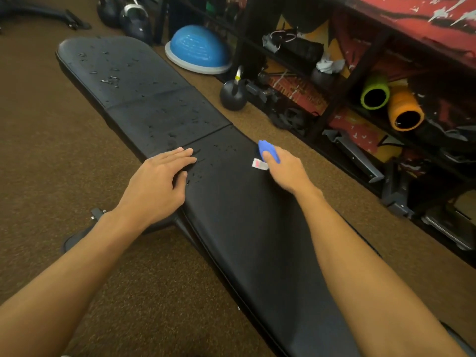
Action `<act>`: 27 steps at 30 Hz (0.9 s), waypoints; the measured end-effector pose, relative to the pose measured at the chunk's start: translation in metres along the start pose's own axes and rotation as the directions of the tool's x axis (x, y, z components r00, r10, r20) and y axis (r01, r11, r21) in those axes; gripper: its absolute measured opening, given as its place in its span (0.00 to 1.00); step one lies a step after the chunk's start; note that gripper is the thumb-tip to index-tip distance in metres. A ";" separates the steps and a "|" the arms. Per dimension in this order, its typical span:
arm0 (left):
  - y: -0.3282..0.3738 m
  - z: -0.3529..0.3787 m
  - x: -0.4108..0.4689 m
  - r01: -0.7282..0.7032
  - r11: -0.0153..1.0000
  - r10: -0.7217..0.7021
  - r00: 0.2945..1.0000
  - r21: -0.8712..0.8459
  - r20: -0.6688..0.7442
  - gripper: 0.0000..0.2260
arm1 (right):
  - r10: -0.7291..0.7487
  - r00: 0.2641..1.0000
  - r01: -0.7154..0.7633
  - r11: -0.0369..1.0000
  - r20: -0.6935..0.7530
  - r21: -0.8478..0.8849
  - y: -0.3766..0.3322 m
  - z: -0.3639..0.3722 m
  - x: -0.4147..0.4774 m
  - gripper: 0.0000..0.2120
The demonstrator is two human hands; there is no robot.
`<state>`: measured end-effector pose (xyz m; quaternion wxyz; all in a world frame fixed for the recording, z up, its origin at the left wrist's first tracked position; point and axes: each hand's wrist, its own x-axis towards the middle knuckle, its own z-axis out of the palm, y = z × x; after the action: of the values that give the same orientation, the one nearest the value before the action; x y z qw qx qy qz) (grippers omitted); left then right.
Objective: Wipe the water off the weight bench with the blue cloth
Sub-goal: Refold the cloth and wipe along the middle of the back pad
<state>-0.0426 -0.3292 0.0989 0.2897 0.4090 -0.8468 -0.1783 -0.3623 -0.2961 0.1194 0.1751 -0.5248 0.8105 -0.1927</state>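
Note:
A long black padded weight bench (231,228) runs from the far left to the near right. Water drops (110,79) lie on its far and middle pads and around the seam near my hands. The near pad looks dry. My right hand (286,171) grips the bunched blue cloth (268,150), with a white tag sticking out, at the bench's right edge. My left hand (159,181) rests flat on the bench's left edge, fingers straight, beside the seam.
Brown carpet surrounds the bench. A blue half-ball trainer (198,50) and a black kettlebell (233,95) stand on the floor to the right of the bench. A black rack (342,81) holds green and orange foam rollers (391,106). More kettlebells (128,16) stand far back.

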 end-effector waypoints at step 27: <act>-0.009 0.018 0.004 -0.049 0.999 0.049 0.998 -0.011 -0.038 0.20 | 0.164 0.979 -0.181 0.974 0.123 0.137 0.060 -0.026 0.006 0.21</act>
<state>-0.0509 -0.3365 0.0821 0.3125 0.3899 -0.8497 -0.1683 -0.4240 -0.2761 0.1114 0.2744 -0.4477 0.8255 -0.2067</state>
